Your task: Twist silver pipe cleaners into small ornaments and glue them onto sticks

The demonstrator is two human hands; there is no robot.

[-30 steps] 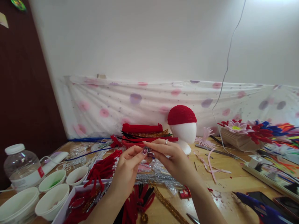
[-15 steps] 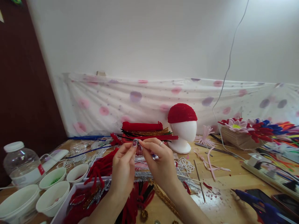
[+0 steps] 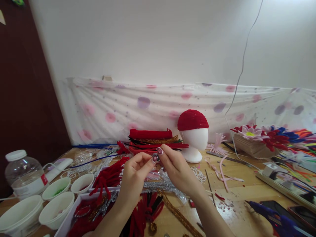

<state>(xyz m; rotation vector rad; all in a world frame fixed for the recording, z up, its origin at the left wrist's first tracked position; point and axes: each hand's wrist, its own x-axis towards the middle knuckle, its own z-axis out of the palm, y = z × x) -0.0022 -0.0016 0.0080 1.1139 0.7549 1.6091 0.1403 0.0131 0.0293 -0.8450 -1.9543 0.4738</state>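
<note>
At the middle of the view, my left hand (image 3: 137, 172) pinches a small round silver-grey coil (image 3: 155, 156) between thumb and forefinger. My right hand (image 3: 176, 166) meets it from the other side, its fingers closed against the coil's edge. The coil looks like wound tinsel stem, though fingertips cover much of it. Below the hands lie silver tinsel stems (image 3: 163, 184) and a gold tinsel stem (image 3: 179, 214). Red fuzzy stems (image 3: 108, 176) fill a white box to the left of my left hand.
Behind my hands stands a white foam head (image 3: 194, 141) wearing a red cap (image 3: 193, 120). White bowls (image 3: 56, 210) and a plastic bottle (image 3: 24, 174) are at left. On the right are a blue glue gun (image 3: 274, 215), a power strip (image 3: 283, 187) and fuzzy flowers (image 3: 271, 136).
Both hands have shifted right and slightly down with the silver coil. My right hand has turned, its fingers now laid along the coil's right side.
</note>
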